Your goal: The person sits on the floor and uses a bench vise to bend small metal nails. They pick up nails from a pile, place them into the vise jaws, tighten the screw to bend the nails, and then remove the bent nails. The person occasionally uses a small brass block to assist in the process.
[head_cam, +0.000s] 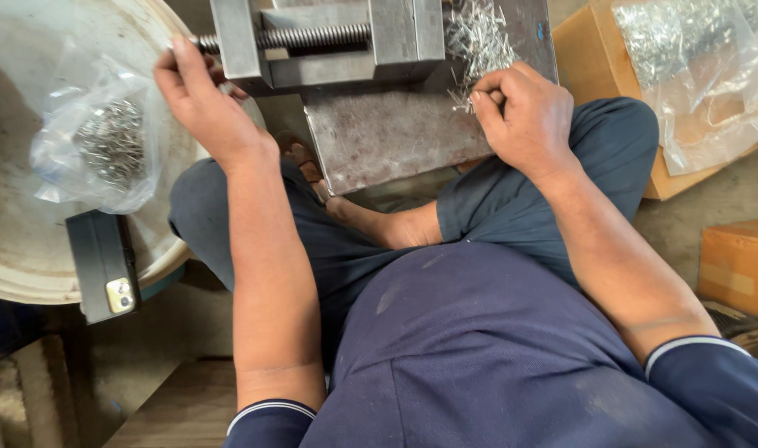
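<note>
Left hand (203,104): fingers stretched up and loosely curled at the end of the vise screw (313,36), fingertips touching the screw's left tip; whether it has a firm hold there cannot be told.
Right hand (524,112): fingers bent inward and pinched together at the lower edge of the pile of small metal pins (477,41); what sits between the fingertips is too small to make out.
Vise (329,41): grey steel, standing at the far edge of the steel plate (379,137), its threaded screw lying crosswise between the two blocks.
Pins: loose and shiny, heaped at the plate's far right corner, just right of the vise.
Steel plate: flat, scuffed, resting between the person's knees.
Round tray (14,257): pale and worn, left of the plate; it carries a clear bag of metal parts (105,145) and a dark phone (104,265) at its near edge.
Cardboard box (599,58): right of the plate, with a second clear bag of pins (686,58) lying on it.
</note>
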